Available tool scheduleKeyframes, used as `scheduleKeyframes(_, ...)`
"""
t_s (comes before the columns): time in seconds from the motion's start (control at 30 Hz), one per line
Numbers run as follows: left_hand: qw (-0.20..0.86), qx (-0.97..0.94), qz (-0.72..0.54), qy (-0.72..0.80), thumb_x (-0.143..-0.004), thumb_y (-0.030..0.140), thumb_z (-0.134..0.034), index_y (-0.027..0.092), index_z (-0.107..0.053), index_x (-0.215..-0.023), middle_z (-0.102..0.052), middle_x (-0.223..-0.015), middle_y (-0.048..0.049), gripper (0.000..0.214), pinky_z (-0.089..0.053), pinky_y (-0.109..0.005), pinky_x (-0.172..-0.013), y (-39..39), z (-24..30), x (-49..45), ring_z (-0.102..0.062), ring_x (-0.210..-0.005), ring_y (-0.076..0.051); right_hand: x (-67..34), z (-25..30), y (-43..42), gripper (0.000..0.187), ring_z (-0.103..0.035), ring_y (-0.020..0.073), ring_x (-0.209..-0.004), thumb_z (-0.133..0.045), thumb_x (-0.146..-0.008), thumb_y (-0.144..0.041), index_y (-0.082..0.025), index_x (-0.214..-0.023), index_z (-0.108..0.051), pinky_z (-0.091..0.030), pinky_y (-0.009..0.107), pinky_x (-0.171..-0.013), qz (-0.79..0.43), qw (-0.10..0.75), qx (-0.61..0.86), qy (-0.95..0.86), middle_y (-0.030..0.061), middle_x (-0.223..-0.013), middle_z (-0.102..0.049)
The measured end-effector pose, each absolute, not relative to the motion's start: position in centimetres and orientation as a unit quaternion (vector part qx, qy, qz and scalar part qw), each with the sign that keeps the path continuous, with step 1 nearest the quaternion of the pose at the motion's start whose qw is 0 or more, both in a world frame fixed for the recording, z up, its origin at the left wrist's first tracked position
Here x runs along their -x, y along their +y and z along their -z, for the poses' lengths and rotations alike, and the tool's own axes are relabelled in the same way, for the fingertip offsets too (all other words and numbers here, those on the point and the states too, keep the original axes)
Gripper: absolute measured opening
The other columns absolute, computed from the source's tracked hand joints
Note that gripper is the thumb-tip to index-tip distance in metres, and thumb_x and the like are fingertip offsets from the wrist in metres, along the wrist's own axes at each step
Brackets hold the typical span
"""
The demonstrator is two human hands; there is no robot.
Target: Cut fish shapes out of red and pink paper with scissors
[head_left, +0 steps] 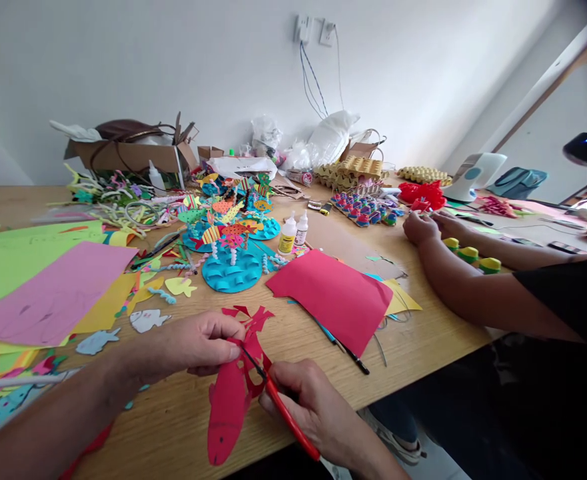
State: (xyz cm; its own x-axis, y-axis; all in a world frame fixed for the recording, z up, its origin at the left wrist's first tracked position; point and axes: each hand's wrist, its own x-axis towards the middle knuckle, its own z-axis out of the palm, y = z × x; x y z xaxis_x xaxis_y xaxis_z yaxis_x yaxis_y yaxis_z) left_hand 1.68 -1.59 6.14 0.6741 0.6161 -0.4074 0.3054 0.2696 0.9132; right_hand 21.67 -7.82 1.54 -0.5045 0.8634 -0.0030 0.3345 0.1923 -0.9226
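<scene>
At the far left a pink sheet (pixel 53 293) lies flat on the wooden table (pixel 438 333), over green and yellow paper. Nearer the front edge, the person's left hand (pixel 198 343) is closed in a pinch on the upper part of a red paper fish (pixel 227 407), thumb and fingers pressing the paper between them. The fish hangs from that grip, its body tilted down over the table's edge and its cut, ragged top pointing away. Just right of it, the scissors (pixel 281 403), with red handles, meet the paper with their dark blades; how far the blades are parted is hard to make out. The right hand (pixel 316 407) is wrapped tight around the handles. Behind, a blue disc (pixel 231 273) carries small paper fish on stems, with 2 glue bottles (pixel 293 233) just beside it. A red sheet (pixel 333 297) lies further right, and a co-worker's hands (pixel 421 227) rest together on the table.
</scene>
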Motion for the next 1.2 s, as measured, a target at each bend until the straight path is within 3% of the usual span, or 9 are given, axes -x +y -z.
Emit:
scheduleKeyframes(0.13, 0.691, -0.605, -0.098, 0.384, -0.075, 0.023, -0.055, 0.019, -0.05, -0.054, -0.03, -0.047, 0.0074, 0.022, -0.014, -0.023, -0.041, -1.3, -6.4, -1.7, -0.021, -0.041, -0.008, -21.7, -1.4, -7.7, 0.031, -0.027, 0.0076, -0.052, -0.047, -0.086, -0.031, -0.016, -0.059, -0.041, -0.023, 0.021, -0.047, -0.492, 0.277, 0.417, -0.712, -0.0056, -0.057, -0.032)
scheduleKeyframes(0.2, 0.683, -0.603, -0.128, 0.392, -0.075, 0.025, -0.057, 0.019, -0.054, -0.057, -0.038, -0.05, 0.0061, 0.019, -0.021, -0.021, -0.042, -1.4, -6.4, -1.9, -0.029, -0.043, -0.009, -21.5, -1.3, -7.7, 0.033, -0.028, 0.0079, -0.052, -0.047, -0.086, -0.034, -0.016, -0.059, -0.044, -0.023, 0.02, -0.047, -0.504, 0.29, 0.422, -0.695, -0.0052, -0.057, -0.033)
scheduleKeyframes(0.3, 0.668, -0.594, -0.212, 0.395, -0.075, 0.029, -0.059, 0.019, -0.064, -0.071, -0.058, -0.067, 0.001, 0.012, -0.037, -0.022, -0.057, -1.9, -5.9, -2.4, -0.049, -0.061, -0.014, -21.1, -0.9, -7.6, 0.034, -0.028, 0.0079, -0.052, -0.048, -0.085, -0.036, -0.016, -0.059, -0.044, -0.022, 0.02, -0.046, -0.517, 0.33, 0.425, -0.666, -0.0052, -0.056, -0.033)
scheduleKeyframes(0.4, 0.684, -0.547, -0.262, 0.406, -0.075, 0.032, -0.059, 0.018, -0.066, -0.079, -0.065, -0.076, -0.0017, 0.016, -0.041, -0.026, -0.069, -2.7, -5.4, -3.0, -0.055, -0.072, -0.017, -20.9, -0.6, -7.6, 0.031, -0.027, 0.0076, -0.052, -0.048, -0.086, -0.033, -0.016, -0.06, -0.043, -0.022, 0.02, -0.046, -0.526, 0.35, 0.424, -0.648, -0.0055, -0.057, -0.032)
scheduleKeyframes(0.8, 0.685, -0.521, -0.268, 0.432, -0.073, 0.028, -0.06, 0.017, -0.065, -0.078, -0.062, -0.071, 0.0007, 0.013, -0.04, -0.024, -0.061, -3.3, -5.3, -3.4, -0.051, -0.064, -0.014, -20.7, -0.8, -7.8, 0.028, -0.027, 0.0074, -0.05, -0.048, -0.083, -0.025, -0.018, -0.059, -0.037, -0.022, 0.019, -0.045, -0.54, 0.342, 0.425, -0.641, -0.0065, -0.055, -0.031)
scheduleKeyframes(1.2, 0.657, -0.614, -0.173, 0.401, -0.077, 0.025, -0.053, 0.018, -0.062, -0.073, -0.056, -0.073, 0.0032, 0.012, -0.036, -0.022, -0.063, -2.1, -6.2, -2.7, -0.046, -0.068, -0.013, -21.1, -0.8, -7.9, 0.032, -0.023, 0.007, -0.049, -0.049, -0.083, -0.022, -0.018, -0.056, -0.033, -0.019, 0.02, -0.043, -0.53, 0.32, 0.431, -0.657, -0.0071, -0.053, -0.026)
